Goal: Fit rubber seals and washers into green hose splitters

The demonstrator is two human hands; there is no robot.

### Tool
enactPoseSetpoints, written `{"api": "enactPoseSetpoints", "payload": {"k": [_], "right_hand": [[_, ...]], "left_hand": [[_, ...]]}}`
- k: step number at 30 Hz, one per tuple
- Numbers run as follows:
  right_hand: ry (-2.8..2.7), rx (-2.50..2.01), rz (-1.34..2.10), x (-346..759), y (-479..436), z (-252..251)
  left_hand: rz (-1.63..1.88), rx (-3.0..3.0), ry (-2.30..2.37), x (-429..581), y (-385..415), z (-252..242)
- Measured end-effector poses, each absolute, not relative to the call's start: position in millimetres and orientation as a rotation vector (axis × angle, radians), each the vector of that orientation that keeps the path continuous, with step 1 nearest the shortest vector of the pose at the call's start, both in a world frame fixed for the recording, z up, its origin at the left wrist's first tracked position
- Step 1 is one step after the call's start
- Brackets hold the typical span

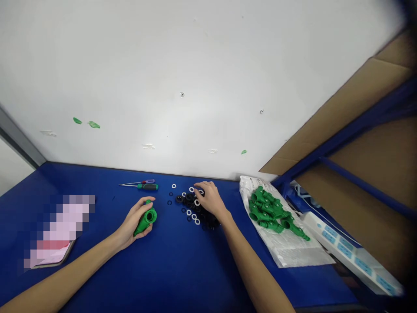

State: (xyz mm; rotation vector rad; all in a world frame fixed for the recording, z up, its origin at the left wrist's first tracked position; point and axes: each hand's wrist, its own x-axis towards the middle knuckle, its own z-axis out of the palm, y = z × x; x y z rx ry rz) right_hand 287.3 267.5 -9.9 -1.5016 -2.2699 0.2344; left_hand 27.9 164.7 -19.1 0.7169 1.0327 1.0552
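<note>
Left hand (134, 222): fingers curled closed round green plastic pipe fitting (146, 220), bore facing up. Right hand (211, 199): fingers spread, resting on heap of black rubber rings (189, 200) and white washers (194, 216), no clear hold. Screwdriver (148, 187) at left hand's 12 o'clock; bagged green fittings (265, 206) at right hand's 3 o'clock.

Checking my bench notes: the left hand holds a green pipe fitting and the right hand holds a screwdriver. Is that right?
No: the head view shows the right hand on the black and white rings; the green-handled screwdriver lies apart. The left hand does hold the green fitting.
</note>
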Motion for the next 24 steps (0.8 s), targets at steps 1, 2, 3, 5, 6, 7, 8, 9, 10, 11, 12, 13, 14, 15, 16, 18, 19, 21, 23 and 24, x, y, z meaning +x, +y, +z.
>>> {"api": "enactPoseSetpoints", "payload": {"k": [1,2,3,5,6,7,8,9,10,11,12,13,14,15,16,18,19,21,23,24], "right_hand": [[-2.287,-1.505,0.256,288,274,-10],[-2.316,-1.5,0.288,289,281,-11],[-2.354,-1.488,0.329,288,288,-11],[-2.43,-1.455,0.419,287,300,-12],[-2.454,-1.441,0.46,286,305,-12],[-2.463,-1.43,0.494,286,309,-12],[-2.456,-1.423,0.521,287,312,-11],[-2.435,-1.417,0.544,287,314,-10],[-2.405,-1.408,0.564,288,314,-9],[-2.367,-1.395,0.584,289,312,-7],[-2.319,-1.376,0.604,289,308,-6],[-2.267,-1.349,0.626,288,300,-5],[-2.213,-1.312,0.652,284,290,-5],[-2.157,-1.264,0.68,278,277,-6],[-2.109,-1.205,0.713,271,262,-7],[-2.039,-1.06,0.778,251,230,-10],[-2.017,-0.989,0.809,240,215,-12],[-1.979,-0.876,0.839,220,192,-13],[-1.943,-0.803,0.822,208,180,-13],[-1.933,-0.776,0.803,204,178,-12]], "left_hand": [[1.056,0.722,1.032,28,164,-19],[1.057,0.728,1.031,28,164,-19],[1.058,0.732,1.031,29,164,-19],[1.061,0.737,1.033,29,164,-18],[1.062,0.739,1.034,30,164,-17],[1.062,0.74,1.033,30,164,-17],[1.061,0.74,1.032,30,164,-16],[1.06,0.738,1.03,31,164,-15],[1.058,0.736,1.029,31,163,-14],[1.056,0.732,1.028,31,163,-13],[1.054,0.729,1.028,31,163,-12],[1.053,0.726,1.028,32,163,-11],[1.053,0.723,1.029,32,163,-11],[1.053,0.72,1.03,33,164,-10],[1.055,0.718,1.03,34,164,-10],[1.06,0.715,1.031,35,164,-10],[1.066,0.715,1.033,36,164,-10],[1.073,0.719,1.034,37,163,-12],[1.08,0.723,1.031,38,162,-13],[1.084,0.723,1.029,38,161,-14]]}}
